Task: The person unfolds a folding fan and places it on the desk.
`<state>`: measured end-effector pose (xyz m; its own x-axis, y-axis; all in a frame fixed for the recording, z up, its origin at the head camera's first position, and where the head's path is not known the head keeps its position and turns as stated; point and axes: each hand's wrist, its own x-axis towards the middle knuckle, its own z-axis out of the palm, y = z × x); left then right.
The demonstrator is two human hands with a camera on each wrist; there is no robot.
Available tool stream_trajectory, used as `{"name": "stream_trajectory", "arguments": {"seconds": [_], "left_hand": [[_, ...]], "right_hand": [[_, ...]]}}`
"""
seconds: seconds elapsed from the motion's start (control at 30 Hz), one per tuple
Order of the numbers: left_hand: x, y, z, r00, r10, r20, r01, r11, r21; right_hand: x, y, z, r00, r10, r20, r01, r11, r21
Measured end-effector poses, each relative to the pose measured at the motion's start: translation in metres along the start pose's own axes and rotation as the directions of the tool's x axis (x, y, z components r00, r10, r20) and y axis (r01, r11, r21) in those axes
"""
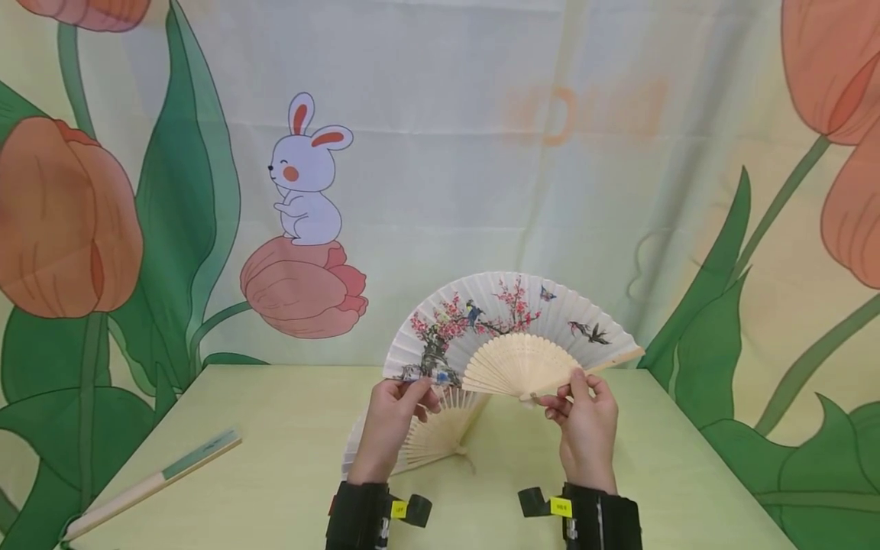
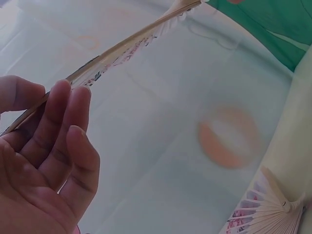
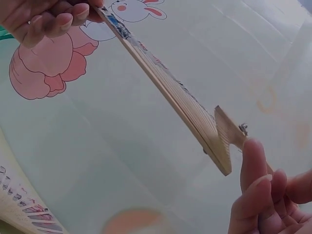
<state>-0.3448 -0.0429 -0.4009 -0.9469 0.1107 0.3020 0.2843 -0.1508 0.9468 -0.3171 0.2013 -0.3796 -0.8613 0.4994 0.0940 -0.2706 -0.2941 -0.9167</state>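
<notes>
A spread folding fan [image 1: 495, 309], white with painted blossom branches and birds on pale slatted ribs, is held up above the table in the head view. At its left edge my left hand [image 1: 395, 420] pinches the outer rib between thumb and fingers. My right hand [image 1: 590, 424] pinches the opposite outer rib, close to the pivot. In the left wrist view the fan [image 2: 131, 44] shows nearly edge-on, and the right wrist view shows its slats [image 3: 175, 107] running down to the pivot end. A second spread fan [image 1: 440, 435] lies behind my left hand, which partly hides it.
A folded fan [image 1: 154, 485] with a green-and-cream look lies at the table's left. The pale green table [image 1: 275, 412] ends at a hanging backdrop [image 1: 440, 153] printed with tulips and a rabbit. Black straps [image 1: 357, 516] wrap both wrists.
</notes>
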Motion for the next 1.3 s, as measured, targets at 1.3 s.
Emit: {"name": "stream_trajectory", "arguments": {"seconds": [1.3], "left_hand": [[-0.010, -0.020, -0.036, 0.967, -0.183, 0.177, 0.113, 0.932, 0.344]], "right_hand": [[0.034, 0.029, -0.042, 0.986, 0.146, 0.075, -0.120, 0.953, -0.278]]}}
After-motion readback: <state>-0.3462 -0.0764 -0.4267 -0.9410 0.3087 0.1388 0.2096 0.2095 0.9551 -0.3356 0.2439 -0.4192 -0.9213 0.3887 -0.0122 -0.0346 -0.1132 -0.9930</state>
